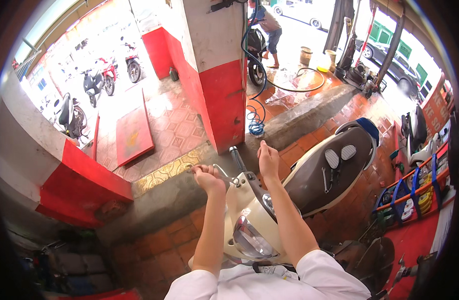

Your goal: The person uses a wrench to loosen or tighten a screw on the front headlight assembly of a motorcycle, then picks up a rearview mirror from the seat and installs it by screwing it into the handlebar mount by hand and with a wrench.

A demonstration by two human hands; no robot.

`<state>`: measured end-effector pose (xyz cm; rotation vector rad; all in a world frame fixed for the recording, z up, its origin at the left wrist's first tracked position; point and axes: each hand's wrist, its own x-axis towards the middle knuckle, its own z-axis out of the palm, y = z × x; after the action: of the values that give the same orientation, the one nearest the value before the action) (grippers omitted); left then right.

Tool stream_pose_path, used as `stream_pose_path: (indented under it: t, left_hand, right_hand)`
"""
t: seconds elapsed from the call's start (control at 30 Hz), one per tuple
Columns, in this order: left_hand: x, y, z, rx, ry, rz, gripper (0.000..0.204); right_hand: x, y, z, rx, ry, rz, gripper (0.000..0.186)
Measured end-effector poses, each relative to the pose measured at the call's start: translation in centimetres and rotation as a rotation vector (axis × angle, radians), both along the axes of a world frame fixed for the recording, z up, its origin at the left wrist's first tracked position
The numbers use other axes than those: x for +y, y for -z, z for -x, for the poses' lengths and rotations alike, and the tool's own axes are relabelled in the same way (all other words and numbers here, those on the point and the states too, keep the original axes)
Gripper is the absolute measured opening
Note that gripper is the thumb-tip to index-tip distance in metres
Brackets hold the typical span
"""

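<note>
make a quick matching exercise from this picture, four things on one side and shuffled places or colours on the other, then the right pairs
1 handlebar grip
2 scooter seat
3 coiled hose
4 silver wrench

A blue, beside the pillar
B lying on the seat
C black, between the left hand and right hand
D dark brown on top

Pairs: 1-C, 2-D, 3-A, 4-B

Showed two steeply tilted lines of capital letters point(432, 109) on a reddish-orange sign point(442, 98) near the right edge of the frame.
</note>
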<state>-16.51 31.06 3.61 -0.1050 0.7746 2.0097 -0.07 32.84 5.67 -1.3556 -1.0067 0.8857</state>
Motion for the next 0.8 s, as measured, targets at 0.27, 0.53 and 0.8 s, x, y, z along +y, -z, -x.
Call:
stream_pose_path:
  t: [0.27, 0.53, 0.8]
  left_hand:
    - [-0.9, 1.5, -1.0, -0.043, -0.141, 0.125, 0.029]
    - [-1.0, 2.5, -1.1, 0.022, -0.149, 0.115, 0.03]
    - [4.4, 3.2, -0.3, 0.103, 0.527, 0.116, 0.019]
  right_hand:
    - [-0.3, 0.2, 0.1, -0.157, -0.088, 0.049, 0.053]
    - [-0.4, 0.0, 0.4, -0.218, -0.172, 0.125, 0.052]
    - [-0.4, 0.4, 0.9, -0.301, -0.384, 0.314, 0.05]
